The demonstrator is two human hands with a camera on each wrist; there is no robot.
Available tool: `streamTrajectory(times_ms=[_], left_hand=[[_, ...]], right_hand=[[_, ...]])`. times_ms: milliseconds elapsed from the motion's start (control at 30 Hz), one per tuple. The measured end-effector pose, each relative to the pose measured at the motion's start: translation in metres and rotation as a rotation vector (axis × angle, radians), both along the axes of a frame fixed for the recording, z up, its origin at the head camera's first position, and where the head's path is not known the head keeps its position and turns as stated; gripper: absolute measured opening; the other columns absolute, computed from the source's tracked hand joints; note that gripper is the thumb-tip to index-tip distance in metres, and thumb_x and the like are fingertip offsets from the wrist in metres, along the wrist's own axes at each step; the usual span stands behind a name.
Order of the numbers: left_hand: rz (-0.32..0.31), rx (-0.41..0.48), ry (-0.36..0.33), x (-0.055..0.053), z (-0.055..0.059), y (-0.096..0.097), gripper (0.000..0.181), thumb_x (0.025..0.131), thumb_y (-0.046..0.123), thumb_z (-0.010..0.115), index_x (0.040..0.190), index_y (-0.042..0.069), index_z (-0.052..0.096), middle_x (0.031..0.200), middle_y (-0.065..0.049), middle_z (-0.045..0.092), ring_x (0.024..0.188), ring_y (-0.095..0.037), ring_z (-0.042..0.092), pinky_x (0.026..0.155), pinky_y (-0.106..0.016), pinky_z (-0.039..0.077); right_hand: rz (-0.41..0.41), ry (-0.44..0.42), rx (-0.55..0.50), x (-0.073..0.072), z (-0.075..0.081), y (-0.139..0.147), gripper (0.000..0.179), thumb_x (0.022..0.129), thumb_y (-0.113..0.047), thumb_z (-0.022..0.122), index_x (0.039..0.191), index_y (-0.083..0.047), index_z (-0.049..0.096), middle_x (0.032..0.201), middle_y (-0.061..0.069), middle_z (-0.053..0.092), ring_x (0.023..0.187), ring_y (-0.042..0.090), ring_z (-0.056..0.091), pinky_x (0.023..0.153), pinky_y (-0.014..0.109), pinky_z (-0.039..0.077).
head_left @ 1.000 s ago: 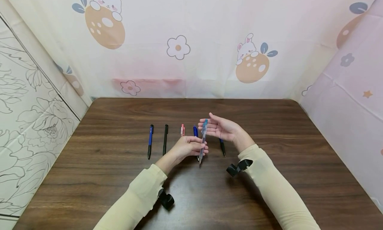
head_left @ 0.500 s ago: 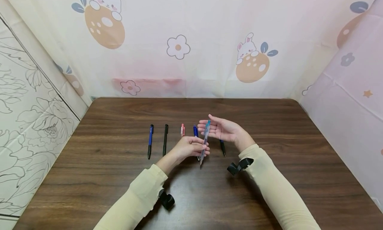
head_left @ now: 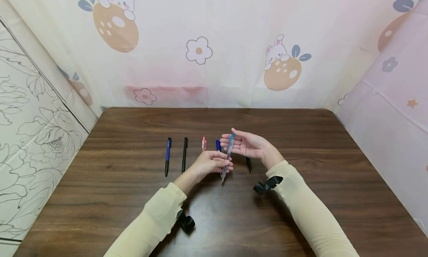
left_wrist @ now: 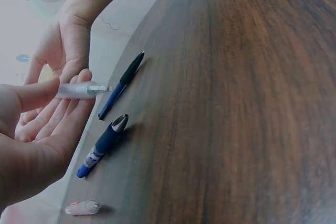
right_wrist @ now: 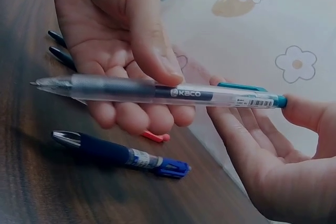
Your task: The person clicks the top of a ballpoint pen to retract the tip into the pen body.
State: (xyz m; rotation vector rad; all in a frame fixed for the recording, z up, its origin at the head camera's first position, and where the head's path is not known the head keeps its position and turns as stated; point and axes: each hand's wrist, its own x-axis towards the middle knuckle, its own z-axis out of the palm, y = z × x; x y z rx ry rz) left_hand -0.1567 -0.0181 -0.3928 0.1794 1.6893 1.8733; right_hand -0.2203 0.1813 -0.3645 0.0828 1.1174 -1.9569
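Note:
A clear retractable pen (right_wrist: pixel 173 93) with a teal clip and end button is held slanted above the table. My left hand (head_left: pixel 212 162) pinches its barrel between thumb and fingers, near the writing end. At the other end, the thumb of my right hand (head_left: pixel 252 144) is against the teal button, while its straight fingers lie alongside the barrel by the clip. The metal point sticks out of the cone in the right wrist view. Beneath the hands is a blue pen (right_wrist: pixel 113 150) with a silver tip, partly hidden in the head view.
On the brown wooden table (head_left: pixel 301 212) lie a blue-and-black pen (head_left: pixel 168 157), a black pen (head_left: pixel 184 154) and a red-and-white pen (head_left: pixel 204 143), left of the hands. Another blue-and-black pen (left_wrist: pixel 122 85) is partly under my right hand. A patterned curtain (head_left: pixel 230 78) stands behind.
The teal end of the clear pen swung slightly right, then a little back. My right thumb has come closer to that end. The left hand keeps its hold.

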Motion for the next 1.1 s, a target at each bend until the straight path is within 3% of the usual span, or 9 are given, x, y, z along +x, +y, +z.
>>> streamTrajectory(times_ms=[200,467,700,933,1100], left_hand=[[0.038,-0.004,0.017,0.001,-0.001,0.002,0.031,0.093,0.001,0.059,0.119,-0.015,0.058,0.112,-0.031,0.066,0.091,-0.022,0.074,0.087,-0.040,0.058],[0.082,-0.001,-0.002,0.000,0.003,0.002,0.030,0.092,0.000,0.060,0.118,-0.015,0.059,0.110,-0.028,0.068,0.085,-0.018,0.074,0.086,-0.039,0.059],[0.079,0.008,0.003,0.000,0.003,0.001,0.031,0.092,0.000,0.059,0.119,-0.016,0.058,0.112,-0.030,0.067,0.089,-0.020,0.073,0.086,-0.039,0.059],[0.083,0.001,0.001,0.000,0.004,0.001,0.030,0.092,-0.001,0.059,0.118,-0.016,0.058,0.111,-0.030,0.067,0.086,-0.019,0.073,0.085,-0.039,0.059],[0.077,-0.002,-0.002,-0.001,0.003,0.002,0.030,0.091,-0.002,0.060,0.118,-0.017,0.058,0.112,-0.033,0.065,0.083,-0.017,0.073,0.084,-0.039,0.060]], right_hand=[[-0.031,-0.046,0.006,0.002,-0.002,-0.003,0.034,0.102,-0.030,0.045,0.108,-0.004,0.066,0.106,0.008,0.073,0.101,0.019,0.070,0.089,0.029,0.058],[-0.031,-0.013,0.024,0.003,0.005,-0.010,0.033,0.103,-0.027,0.043,0.104,-0.006,0.068,0.104,0.006,0.073,0.099,0.018,0.070,0.088,0.027,0.057],[-0.032,-0.027,0.006,0.003,0.005,-0.009,0.033,0.104,-0.026,0.042,0.105,-0.006,0.068,0.105,0.007,0.073,0.101,0.019,0.070,0.090,0.028,0.057],[-0.029,-0.009,-0.022,0.005,0.006,-0.009,0.031,0.104,-0.024,0.041,0.111,-0.005,0.064,0.107,0.008,0.073,0.102,0.020,0.069,0.091,0.029,0.057],[-0.023,0.018,-0.025,0.007,0.004,-0.009,0.030,0.101,-0.023,0.048,0.121,-0.003,0.061,0.111,0.008,0.072,0.104,0.019,0.069,0.093,0.028,0.056]])
